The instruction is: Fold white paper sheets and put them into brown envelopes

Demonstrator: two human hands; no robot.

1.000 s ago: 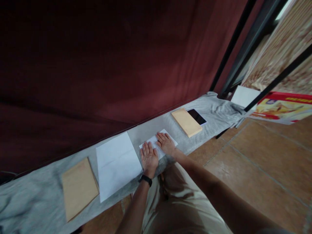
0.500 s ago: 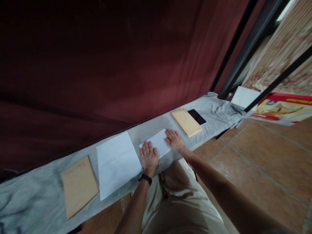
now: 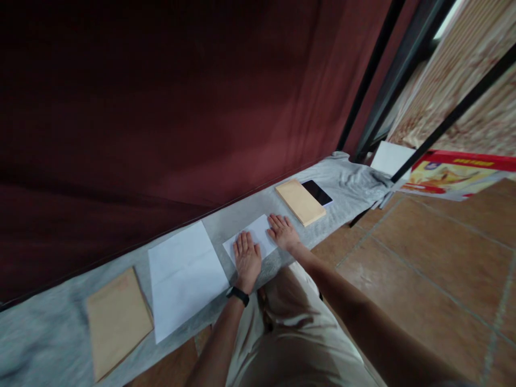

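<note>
A folded white sheet of paper (image 3: 258, 230) lies on the grey cloth between my hands. My left hand (image 3: 246, 257), with a dark band at the wrist, rests flat on the paper with its fingers stretched out. At the paper's right edge my right hand (image 3: 282, 232) lies palm down, fingers extended. Left of my left hand is a larger white sheet (image 3: 185, 279) with a faint crease across it. Neither hand grips anything.
A brown envelope (image 3: 118, 322) lies at the far left. On the right, a stack of tan envelopes (image 3: 300, 202) partly covers a dark tablet (image 3: 317, 192). Grey cloth (image 3: 350, 180) covers the narrow bench. Black poles and a red-yellow box (image 3: 447, 174) stand at the right.
My left hand has shifted slightly right along the folded paper, away from its left edge. My right hand stays at the right edge. The whole view has turned a little.
</note>
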